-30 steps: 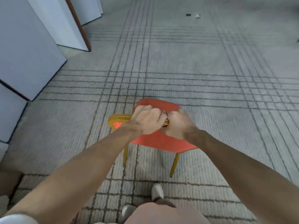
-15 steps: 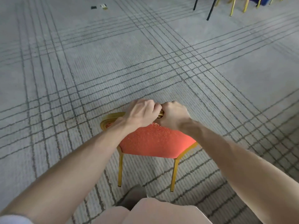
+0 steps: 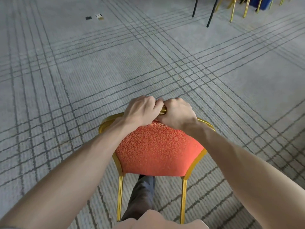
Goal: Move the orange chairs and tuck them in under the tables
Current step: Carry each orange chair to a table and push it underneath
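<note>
chair (image 3: 158, 151): near centre, well apart from table legs (image 3: 210, 12) far right | left hand (image 3: 142, 111), right hand (image 3: 177, 114): clenched round its gold top rail, touching | advice: to be carried level, then lined up squarely before being pushed under

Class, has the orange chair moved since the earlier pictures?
Yes. The orange chair has swung rightward: the floor scraps, once straight ahead, now lie left, and black table legs appear ahead.
</note>
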The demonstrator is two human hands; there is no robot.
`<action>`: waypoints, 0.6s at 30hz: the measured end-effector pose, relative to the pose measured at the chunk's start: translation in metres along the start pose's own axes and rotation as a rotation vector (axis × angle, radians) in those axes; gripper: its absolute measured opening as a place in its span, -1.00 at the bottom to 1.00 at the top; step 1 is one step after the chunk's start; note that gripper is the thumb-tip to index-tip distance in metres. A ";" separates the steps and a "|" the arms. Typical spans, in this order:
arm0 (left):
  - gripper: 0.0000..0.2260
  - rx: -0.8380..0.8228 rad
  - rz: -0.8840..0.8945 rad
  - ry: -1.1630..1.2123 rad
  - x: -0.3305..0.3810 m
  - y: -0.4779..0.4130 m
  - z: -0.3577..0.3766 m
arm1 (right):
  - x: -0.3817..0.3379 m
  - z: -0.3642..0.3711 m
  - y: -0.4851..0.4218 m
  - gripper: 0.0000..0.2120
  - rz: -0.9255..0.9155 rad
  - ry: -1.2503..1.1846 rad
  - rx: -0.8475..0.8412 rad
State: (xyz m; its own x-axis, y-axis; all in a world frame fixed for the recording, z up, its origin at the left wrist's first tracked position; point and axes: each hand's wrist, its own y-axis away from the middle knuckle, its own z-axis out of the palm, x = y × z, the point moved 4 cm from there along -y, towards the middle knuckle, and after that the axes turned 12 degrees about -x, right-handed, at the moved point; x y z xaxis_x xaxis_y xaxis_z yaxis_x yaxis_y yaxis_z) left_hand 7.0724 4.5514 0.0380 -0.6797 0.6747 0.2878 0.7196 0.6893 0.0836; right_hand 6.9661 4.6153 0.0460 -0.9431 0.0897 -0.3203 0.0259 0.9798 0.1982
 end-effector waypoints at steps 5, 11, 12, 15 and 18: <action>-0.66 -0.001 0.003 -0.030 -0.032 -0.117 -0.015 | 0.045 -0.034 -0.108 -0.73 0.067 -0.002 -0.056; -0.62 -0.058 -0.023 0.079 -0.050 -0.215 -0.026 | 0.087 -0.068 -0.187 -0.75 0.105 0.049 -0.139; -0.62 -0.035 0.027 0.080 -0.047 -0.240 -0.033 | 0.100 -0.081 -0.202 -0.75 0.119 0.044 -0.127; -0.63 -0.002 0.112 0.069 -0.036 -0.283 -0.050 | 0.126 -0.107 -0.221 -0.73 0.161 0.051 -0.098; -0.62 0.050 0.188 0.053 -0.021 -0.320 -0.066 | 0.149 -0.136 -0.234 -0.71 0.194 0.099 -0.022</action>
State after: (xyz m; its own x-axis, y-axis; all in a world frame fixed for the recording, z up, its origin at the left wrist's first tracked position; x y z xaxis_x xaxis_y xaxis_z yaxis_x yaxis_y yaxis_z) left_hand 6.8660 4.2994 0.0680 -0.5249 0.7784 0.3442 0.8242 0.5659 -0.0229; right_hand 6.7746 4.3754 0.0784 -0.9492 0.2567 -0.1821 0.2032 0.9417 0.2681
